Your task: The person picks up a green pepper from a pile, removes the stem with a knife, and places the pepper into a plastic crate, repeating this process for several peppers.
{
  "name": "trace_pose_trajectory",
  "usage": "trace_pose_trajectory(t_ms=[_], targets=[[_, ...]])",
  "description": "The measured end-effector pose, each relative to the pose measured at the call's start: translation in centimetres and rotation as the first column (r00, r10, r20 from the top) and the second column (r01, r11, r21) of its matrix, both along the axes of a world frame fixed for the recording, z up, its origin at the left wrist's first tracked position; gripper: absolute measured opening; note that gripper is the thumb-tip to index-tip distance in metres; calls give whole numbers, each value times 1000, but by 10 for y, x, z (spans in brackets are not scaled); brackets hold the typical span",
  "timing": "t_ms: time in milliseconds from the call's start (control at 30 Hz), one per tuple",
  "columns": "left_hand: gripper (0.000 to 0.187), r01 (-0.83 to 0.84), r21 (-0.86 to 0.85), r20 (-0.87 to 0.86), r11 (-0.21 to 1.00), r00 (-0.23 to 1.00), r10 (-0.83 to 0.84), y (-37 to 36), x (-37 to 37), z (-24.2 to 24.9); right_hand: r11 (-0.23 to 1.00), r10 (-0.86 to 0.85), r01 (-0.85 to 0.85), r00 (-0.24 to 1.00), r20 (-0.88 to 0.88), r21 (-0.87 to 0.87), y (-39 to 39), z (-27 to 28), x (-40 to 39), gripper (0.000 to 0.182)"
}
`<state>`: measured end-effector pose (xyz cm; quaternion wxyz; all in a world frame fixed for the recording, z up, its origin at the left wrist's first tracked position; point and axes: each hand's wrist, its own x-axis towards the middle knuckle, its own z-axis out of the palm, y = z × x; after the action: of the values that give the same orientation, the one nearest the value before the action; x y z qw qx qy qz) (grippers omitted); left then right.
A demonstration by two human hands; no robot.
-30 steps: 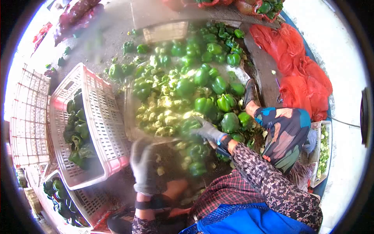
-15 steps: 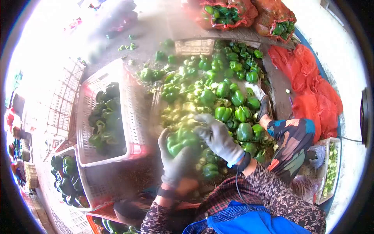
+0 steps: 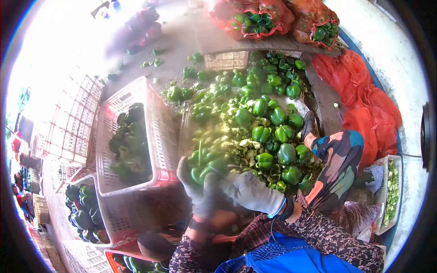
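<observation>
Fingers point(image 3: 184, 169) of the left hand point(image 3: 199, 196), in a grey glove, are clasped around a green pepper point(image 3: 207, 166), whose stem points up and away from the wearer. Beside it, the right hand point(image 3: 255, 193), gloved alike, leans in with its fingers bent toward the pepper; blur and overlap hide their tips, so whether they grip anything cannot be told. A blue-edged dark band point(image 3: 282, 209) circles the right wrist, below a floral sleeve point(image 3: 332, 232).

Past the hands spreads a heap of whole green peppers point(image 3: 287, 154), mixed with pale green scraps point(image 3: 248, 149). To the left, a white crate point(image 3: 132, 187) stands tilted, with more peppers point(image 3: 132, 141) inside; just below it, a second crate point(image 3: 101, 218) holds dark green ones. On the right lie the wearer's bent leg in patterned trousers point(image 3: 341, 152), a heap of red netting point(image 3: 373, 120) and a white basket point(image 3: 397, 182) of pale scraps. At the far edge, two red net sacks point(image 3: 314, 22) show peppers at their mouths.
</observation>
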<state>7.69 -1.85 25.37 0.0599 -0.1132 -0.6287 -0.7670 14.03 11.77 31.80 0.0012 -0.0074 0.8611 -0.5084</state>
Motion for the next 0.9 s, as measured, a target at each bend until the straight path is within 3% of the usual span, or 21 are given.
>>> trace_pose_trajectory(t_ms=[100,133,167,200,267,300,333,367,433,500,533,567,600,633,700,767,833,900], targets=[[93,-43,-2,64,999,997,43,-1,6,7,999,-43,44,993,-111,2,-5,-55,11,33],[93,-42,-6,64,999,997,42,-1,6,12,954,165,-75,939,-303,289,-2,-94,19,31],[90,-21,42,69,999,997,19,-2,3,20,816,403,-115,816,-415,567,0,-119,25,28],[87,-5,91,73,996,997,-2,-3,0,28,817,403,-115,814,-418,565,3,-128,29,28],[85,23,143,119,989,992,-40,-5,-4,43,989,139,-133,986,-87,72,12,-136,40,24],[84,40,159,163,986,984,-66,-11,-11,40,984,68,-46,989,129,-171,18,-139,41,25],[83,75,173,184,982,977,-107,-16,-14,39,980,5,42,971,240,-192,28,-109,33,41],[83,117,185,207,976,966,-155,-21,-13,35,981,5,41,972,237,-188,31,-77,24,41],[85,235,217,183,947,944,-276,-22,-11,10,995,-92,87,985,-144,-39,30,-28,4,68],[100,317,191,252,929,899,-359,-14,1,15,997,72,-73,995,-70,-7,35,-16,-5,96],[100,373,119,228,920,891,-391,-13,-1,16,997,41,-40,999,10,-63,35,-24,-2,104],[100,417,44,208,908,885,-417,-12,-2,18,997,39,-38,999,19,-60,36,-29,1,104],[94,439,168,322,883,822,-470,-13,9,23,975,64,-50,996,56,-216,36,-33,4,104],[89,457,101,365,884,809,-460,-15,12,25,928,91,-53,992,88,-369,35,-39,5,103],[86,508,126,403,852,758,-512,-17,17,16,914,142,-93,985,96,-395,44,-43,13,95],[83,546,122,415,829,731,-542,-15,22,18,912,243,-97,911,332,-399,50,-10,20,81],[81,581,115,426,806,704,-568,-14,25,20,897,219,-67,927,306,-438,54,-23,31,71],[78,571,386,458,725,563,-688,-12,25,21,893,277,-115,902,331,-436,61,-36,36,66]])
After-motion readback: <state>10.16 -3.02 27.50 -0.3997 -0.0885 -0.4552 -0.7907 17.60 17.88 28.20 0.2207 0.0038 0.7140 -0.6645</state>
